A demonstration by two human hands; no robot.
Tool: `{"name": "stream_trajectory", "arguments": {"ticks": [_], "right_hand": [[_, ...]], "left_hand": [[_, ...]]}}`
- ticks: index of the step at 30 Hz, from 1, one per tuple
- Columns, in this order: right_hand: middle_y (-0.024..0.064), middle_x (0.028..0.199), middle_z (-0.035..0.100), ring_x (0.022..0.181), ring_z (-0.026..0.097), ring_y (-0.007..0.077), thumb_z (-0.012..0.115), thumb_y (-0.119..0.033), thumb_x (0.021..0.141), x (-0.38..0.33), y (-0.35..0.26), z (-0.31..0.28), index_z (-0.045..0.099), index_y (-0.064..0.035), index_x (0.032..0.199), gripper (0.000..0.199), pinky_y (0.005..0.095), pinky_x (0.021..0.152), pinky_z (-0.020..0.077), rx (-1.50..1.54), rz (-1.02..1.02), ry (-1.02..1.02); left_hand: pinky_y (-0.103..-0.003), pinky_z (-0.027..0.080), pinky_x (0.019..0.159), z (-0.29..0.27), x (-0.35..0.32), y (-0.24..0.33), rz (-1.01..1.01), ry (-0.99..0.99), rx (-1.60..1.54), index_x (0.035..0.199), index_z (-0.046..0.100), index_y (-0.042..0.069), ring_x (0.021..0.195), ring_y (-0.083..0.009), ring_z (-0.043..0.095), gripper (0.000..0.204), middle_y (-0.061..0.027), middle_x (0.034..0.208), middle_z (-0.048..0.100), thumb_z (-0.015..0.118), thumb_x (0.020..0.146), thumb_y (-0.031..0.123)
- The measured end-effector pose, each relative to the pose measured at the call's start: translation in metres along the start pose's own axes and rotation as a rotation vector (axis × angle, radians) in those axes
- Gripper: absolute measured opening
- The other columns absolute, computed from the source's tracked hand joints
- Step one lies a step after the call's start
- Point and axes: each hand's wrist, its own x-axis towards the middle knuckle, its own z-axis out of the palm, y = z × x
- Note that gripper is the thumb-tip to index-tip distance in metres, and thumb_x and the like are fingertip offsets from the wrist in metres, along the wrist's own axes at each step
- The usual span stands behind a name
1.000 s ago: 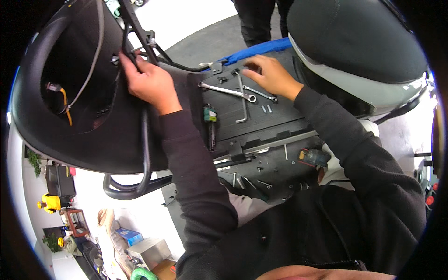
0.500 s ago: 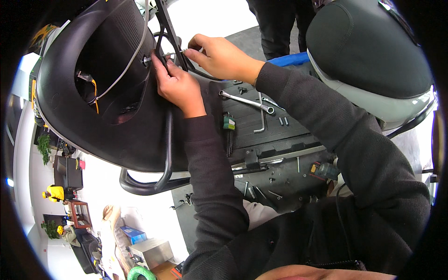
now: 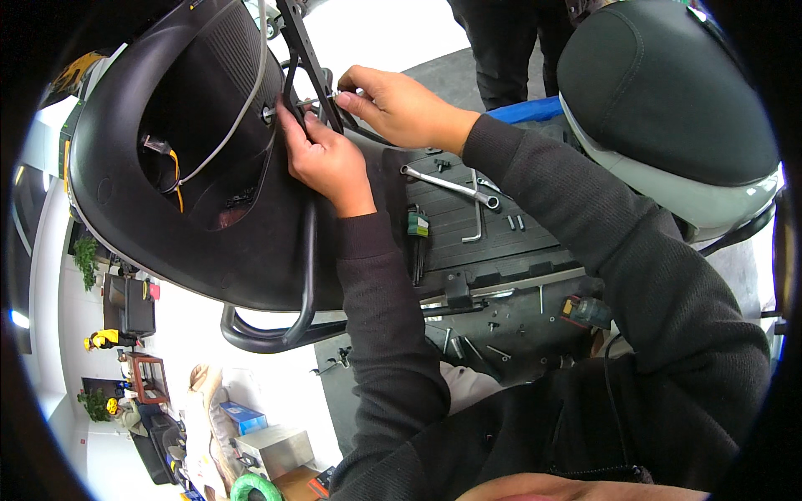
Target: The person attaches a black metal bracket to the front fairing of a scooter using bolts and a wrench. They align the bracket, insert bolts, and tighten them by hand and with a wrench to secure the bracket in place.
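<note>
The left hand gripped the black metal bracket against the scooter's black front panel. The right hand pinched a slim metal tool at the bracket's bolt. Below them, a combination wrench and a hex key lay on the ribbed footboard, beside the dark seat.
</note>
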Motion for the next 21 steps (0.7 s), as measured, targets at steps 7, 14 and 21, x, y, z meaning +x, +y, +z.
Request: {"name": "stream_trajectory", "arguments": {"ticks": [7, 14, 21], "right_hand": [[0.0207, 0.097, 0.074, 0.092, 0.073, 0.0409, 0.064, -0.027, 0.109, 0.0019, -0.0031, -0.0030, 0.067, -0.0015, 0.120, 0.028, 0.0471, 0.082, 0.0570, 0.081, 0.002, 0.028], [0.0210, 0.093, 0.073, 0.089, 0.071, 0.0443, 0.060, -0.028, 0.110, -0.0041, -0.0064, 0.0021, 0.065, -0.0028, 0.114, 0.026, 0.0509, 0.078, 0.0555, -0.059, -0.030, 0.083], [0.0201, 0.083, 0.067, 0.076, 0.066, 0.0377, 0.058, -0.027, 0.112, -0.0019, -0.0083, 0.0059, 0.063, -0.0009, 0.113, 0.027, 0.0451, 0.074, 0.0536, 0.028, 0.083, 0.042]], "left_hand": [[-0.043, 0.061, 0.087, 0.0019, 0.0020, 0.0004, 0.014, 0.021, -0.012, 0.149, 0.061, -0.004, 0.101, -0.0380, 0.079, 0.049, -0.0281, 0.116, 0.078, 0.059, 0.100, -0.007], [-0.043, 0.060, 0.087, 0.0026, 0.0012, -0.0016, 0.035, 0.038, -0.019, 0.148, 0.062, -0.004, 0.100, -0.0376, 0.079, 0.048, -0.0269, 0.114, 0.078, 0.060, 0.101, -0.006], [-0.044, 0.060, 0.088, 0.0033, 0.0018, -0.0009, 0.043, 0.036, -0.009, 0.147, 0.062, -0.004, 0.102, -0.0386, 0.079, 0.046, -0.0276, 0.116, 0.078, 0.060, 0.101, -0.004]]}}
